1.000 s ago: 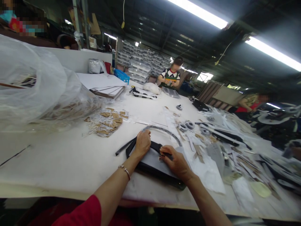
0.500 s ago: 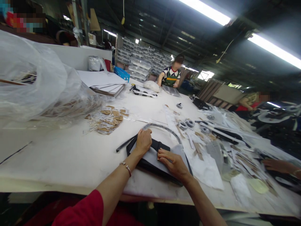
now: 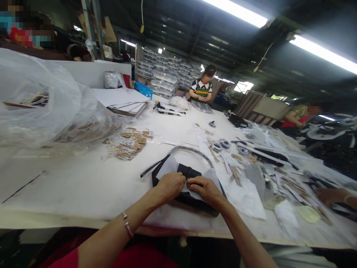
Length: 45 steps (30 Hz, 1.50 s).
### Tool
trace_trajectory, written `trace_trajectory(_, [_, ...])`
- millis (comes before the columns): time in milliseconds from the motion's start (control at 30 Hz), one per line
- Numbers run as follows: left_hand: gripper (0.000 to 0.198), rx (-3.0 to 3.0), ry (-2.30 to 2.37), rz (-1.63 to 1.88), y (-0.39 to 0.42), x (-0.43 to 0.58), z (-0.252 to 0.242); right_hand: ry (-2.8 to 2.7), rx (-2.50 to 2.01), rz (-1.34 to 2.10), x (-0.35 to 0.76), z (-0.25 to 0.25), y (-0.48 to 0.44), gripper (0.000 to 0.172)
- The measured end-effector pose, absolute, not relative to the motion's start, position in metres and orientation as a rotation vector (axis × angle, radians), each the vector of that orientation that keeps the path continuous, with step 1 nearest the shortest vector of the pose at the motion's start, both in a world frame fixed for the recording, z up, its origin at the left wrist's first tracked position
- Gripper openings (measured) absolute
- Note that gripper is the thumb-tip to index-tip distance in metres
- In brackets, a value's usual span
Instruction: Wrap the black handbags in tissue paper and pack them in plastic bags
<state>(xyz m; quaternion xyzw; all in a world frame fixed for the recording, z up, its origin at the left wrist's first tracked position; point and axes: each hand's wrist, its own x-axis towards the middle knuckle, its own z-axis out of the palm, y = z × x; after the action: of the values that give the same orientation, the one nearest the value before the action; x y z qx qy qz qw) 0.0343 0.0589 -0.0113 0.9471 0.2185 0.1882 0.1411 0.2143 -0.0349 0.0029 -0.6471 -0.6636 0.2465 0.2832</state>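
A black handbag (image 3: 199,205) lies on the white table in front of me, its arched handle (image 3: 185,149) wrapped in a greyish covering. Pale protective sheet (image 3: 168,166) covers part of the bag, and a black strap (image 3: 190,171) crosses its middle. My right hand (image 3: 205,189) pinches a small gold-coloured metal clasp (image 3: 188,184) at the strap's lower end. Close beside it, my left hand (image 3: 171,186) is closed with fingers bunched at the clasp's left side. What the left fingertips grip is hidden.
Brown tags with white strings (image 3: 131,144) lie beyond my left hand, near a large clear plastic bag (image 3: 64,108). Rolled grey strips (image 3: 224,143) and wrapping scraps (image 3: 248,197) cover the right side. A co-worker's hand (image 3: 331,195) is at far right; another person (image 3: 203,89) stands across the table.
My left hand has come down from the strap's upper left to beside the clasp, uncovering more of the strap and sheet. My right hand stays at the clasp.
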Motion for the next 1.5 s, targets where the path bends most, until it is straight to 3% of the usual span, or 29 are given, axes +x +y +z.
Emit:
trace_trajectory(733, [0.016,2.719,0.439,0.555,0.042,0.017,-0.028,-2.111,-1.713,0.456,0.215,0.012,-0.023,0.017])
trace_trajectory(1033, [0.041,2.714,0.370,0.619,0.038,0.017,-0.039,-1.936,-1.705,0.526,0.216,0.005,-0.034,0.014])
trace_trajectory(1500, [0.020,2.757,0.307,0.530,0.042,0.020,-0.041,-2.042,-1.748,0.517,0.214,0.004,-0.028,0.018])
